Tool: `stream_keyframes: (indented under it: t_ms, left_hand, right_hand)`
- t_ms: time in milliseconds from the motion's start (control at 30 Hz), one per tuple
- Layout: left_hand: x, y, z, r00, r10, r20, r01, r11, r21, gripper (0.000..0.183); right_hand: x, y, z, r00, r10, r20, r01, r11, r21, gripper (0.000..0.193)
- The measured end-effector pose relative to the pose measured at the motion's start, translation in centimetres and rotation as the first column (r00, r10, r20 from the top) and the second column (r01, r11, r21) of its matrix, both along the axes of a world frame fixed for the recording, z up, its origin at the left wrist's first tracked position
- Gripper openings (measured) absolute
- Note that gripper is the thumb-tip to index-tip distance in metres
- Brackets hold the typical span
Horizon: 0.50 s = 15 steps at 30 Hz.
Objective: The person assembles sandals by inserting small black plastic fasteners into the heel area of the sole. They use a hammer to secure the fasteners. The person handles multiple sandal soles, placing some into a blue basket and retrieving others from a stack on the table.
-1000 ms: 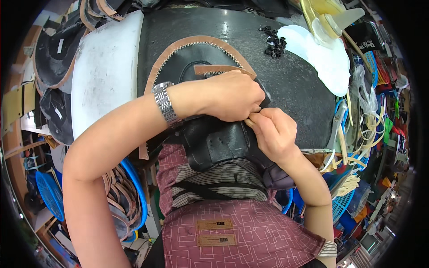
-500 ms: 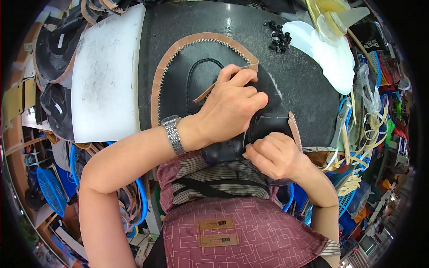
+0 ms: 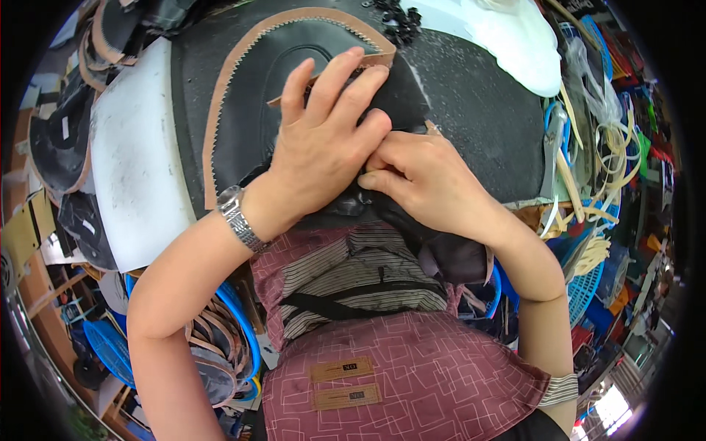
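Note:
A black leather shoe upper (image 3: pixel 246 103), edged in brown with zigzag stitching, lies in front of me on a dark work surface. My left hand (image 3: pixel 327 128), a metal watch on its wrist, rests on it with the fingers spread and holds nothing. Beside its thumb, my right hand (image 3: pixel 430 180) is closed in a pinch on the near part of the upper. Black leather bunches under both hands and hangs over the near edge; what exactly lies between the right fingertips is partly hidden.
A white slab (image 3: pixel 140 158) lies to the left, beyond it more black uppers (image 3: pixel 66 147). Small black bits (image 3: pixel 401 22) and white sheets (image 3: pixel 518 48) sit at the back. Pale strips (image 3: pixel 610 158) and a blue basket (image 3: pixel 585 290) crowd the right side.
My left fingers have spread from a closed grip and now lie on the leather. The right hand has come up against the left one. The view has shifted, so the upper appears higher.

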<state>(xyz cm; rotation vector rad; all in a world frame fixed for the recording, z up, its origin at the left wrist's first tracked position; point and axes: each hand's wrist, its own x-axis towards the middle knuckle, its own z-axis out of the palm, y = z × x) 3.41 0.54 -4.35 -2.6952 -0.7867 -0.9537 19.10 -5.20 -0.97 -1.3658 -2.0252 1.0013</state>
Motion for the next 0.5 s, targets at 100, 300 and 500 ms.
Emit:
stream_keyframes:
  t_ms: [100, 300, 500]
  left_hand:
    - [-0.36, 0.31, -0.09, 0.996, -0.052, -0.073, 0.052, 0.999, -0.008, 0.007]
    - [-0.15, 0.36, 0.10, 0.989, -0.101, -0.107, 0.101, 0.995, -0.007, 0.009]
    - [-0.19, 0.60, 0.17, 0.992, -0.107, -0.071, 0.105, 0.994, -0.032, 0.007]
  right_hand:
    - [0.00, -0.46, -0.38, 0.993, 0.101, -0.066, -0.105, 0.992, -0.070, 0.020]
    - [-0.23, -0.84, 0.12, 0.982, 0.174, -0.066, -0.182, 0.973, -0.140, 0.019]
    - [-0.15, -0.98, -0.08, 0.995, 0.078, -0.064, -0.084, 0.992, -0.090, 0.021]
